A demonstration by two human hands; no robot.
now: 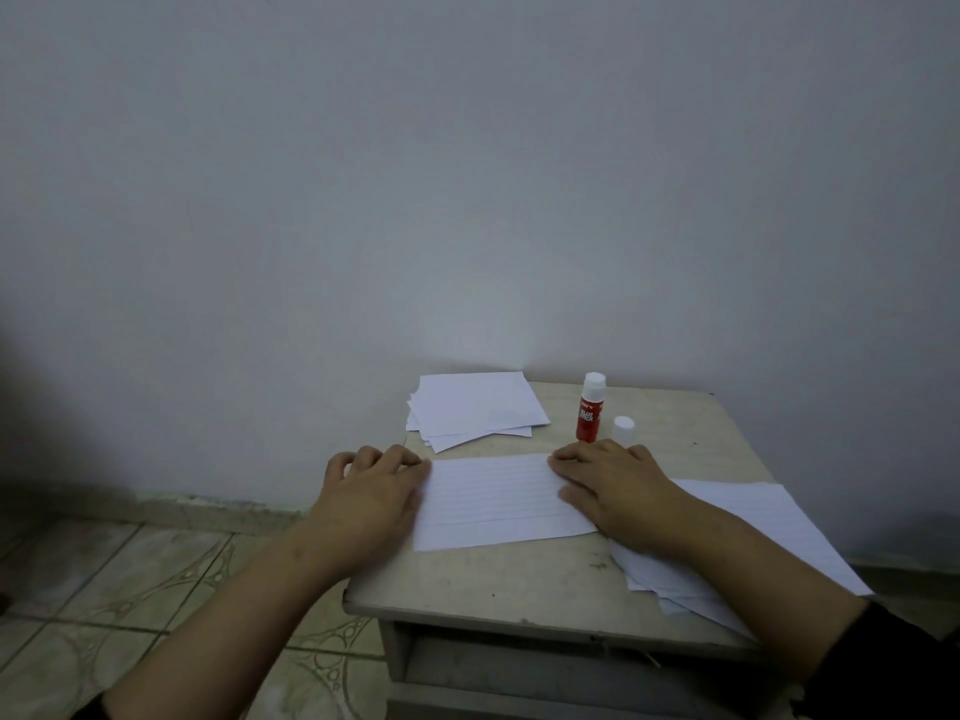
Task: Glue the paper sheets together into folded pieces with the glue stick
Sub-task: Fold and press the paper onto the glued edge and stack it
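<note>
Pressing the folded sheet [501,498] flat, both hands lie on its ends at the middle of the table [519,584]: the left hand [371,493] at 9 o'clock with fingers curled on the edge, the right hand [618,485] at 3 o'clock with fingers spread flat. To bond well, I think they should rub outward along the crease with even pressure. The glue stick [590,407] stands uncapped at 1 o'clock, beside its cap [623,428].
</note>
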